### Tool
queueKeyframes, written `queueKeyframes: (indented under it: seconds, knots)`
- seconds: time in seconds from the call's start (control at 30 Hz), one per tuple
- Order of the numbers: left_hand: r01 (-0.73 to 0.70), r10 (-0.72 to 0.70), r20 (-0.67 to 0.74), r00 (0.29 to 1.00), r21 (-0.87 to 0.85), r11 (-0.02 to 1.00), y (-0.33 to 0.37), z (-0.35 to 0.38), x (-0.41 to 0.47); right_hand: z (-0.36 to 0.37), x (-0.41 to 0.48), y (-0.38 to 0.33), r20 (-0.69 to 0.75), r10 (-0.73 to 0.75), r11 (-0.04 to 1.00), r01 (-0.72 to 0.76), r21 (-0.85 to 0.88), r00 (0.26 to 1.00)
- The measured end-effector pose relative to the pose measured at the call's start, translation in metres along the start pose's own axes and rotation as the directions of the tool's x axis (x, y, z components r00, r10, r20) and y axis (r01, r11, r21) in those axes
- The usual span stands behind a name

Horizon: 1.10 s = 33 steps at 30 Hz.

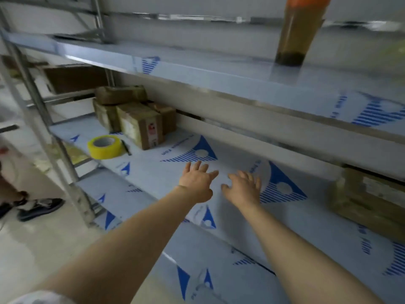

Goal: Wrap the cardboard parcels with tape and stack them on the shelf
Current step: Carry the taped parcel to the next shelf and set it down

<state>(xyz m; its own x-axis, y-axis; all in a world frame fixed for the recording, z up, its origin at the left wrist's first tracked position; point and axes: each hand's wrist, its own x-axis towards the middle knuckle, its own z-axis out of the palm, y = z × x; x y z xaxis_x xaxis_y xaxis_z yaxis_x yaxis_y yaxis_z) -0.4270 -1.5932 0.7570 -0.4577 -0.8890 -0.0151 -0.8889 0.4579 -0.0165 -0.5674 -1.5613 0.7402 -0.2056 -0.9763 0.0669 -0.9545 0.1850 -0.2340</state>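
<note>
Several taped cardboard parcels (140, 121) are stacked at the back left of the middle shelf (157, 178), which is covered in white film with blue marks. A yellow tape roll (104, 146) lies flat in front of them, a dark pen-like tool (126, 147) beside it. My left hand (198, 183) and my right hand (244, 186) reach out side by side over the bare shelf, fingers spread, holding nothing. Another cardboard parcel (370, 198) sits at the shelf's right end.
An upper shelf (219, 71) overhangs the hands and carries a brown bottle with an orange cap (295, 34). Metal uprights (54, 145) stand at the left. A person's feet in dark shoes (39, 208) are on the floor at the left.
</note>
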Motion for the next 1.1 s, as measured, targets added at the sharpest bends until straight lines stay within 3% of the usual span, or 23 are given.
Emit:
queueKeyframes:
  seconds: [0.23,0.57,0.97,1.1]
  knots:
    - [0.147,-0.147,-0.002,0.989,0.015,0.989,-0.157,-0.015,-0.05,0.027,0.023,-0.168,0.021,-0.136,0.99,0.135,0.051,0.99]
    - [0.313,-0.313,-0.002,0.95,-0.014,0.95,-0.298,-0.013,-0.063,0.056,0.074,-0.305,0.045,-0.262,0.961,0.256,0.104,0.964]
    - [0.382,-0.382,-0.009,0.924,0.022,0.924,-0.483,-0.015,0.024,0.084,0.211,-0.442,0.05,-0.299,0.939,0.284,0.192,0.953]
    - [0.387,-0.388,-0.026,0.921,-0.047,0.921,-0.533,-0.011,0.059,0.093,0.251,-0.475,0.02,-0.291,0.94,0.282,0.19,0.957]
